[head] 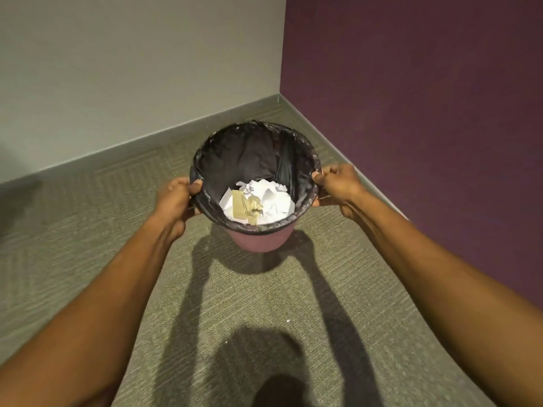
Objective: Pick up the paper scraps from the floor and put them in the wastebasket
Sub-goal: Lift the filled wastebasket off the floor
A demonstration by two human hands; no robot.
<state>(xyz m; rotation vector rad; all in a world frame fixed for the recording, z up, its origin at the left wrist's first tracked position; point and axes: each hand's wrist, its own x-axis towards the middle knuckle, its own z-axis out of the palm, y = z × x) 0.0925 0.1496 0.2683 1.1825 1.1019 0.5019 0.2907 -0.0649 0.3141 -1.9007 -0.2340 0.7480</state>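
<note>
wastebasket (258, 239) upright, centred between grips | rim is pinched by left grip (179, 198) and right grip (336, 186), opposite sides | paper scraps (270, 205) inside

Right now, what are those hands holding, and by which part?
The wastebasket: the left hand and right hand each grip its rim, on opposite sides.

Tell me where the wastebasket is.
In the head view's centre, before the wall corner, the wastebasket is gripped by its rim between left hand and right hand.
</note>
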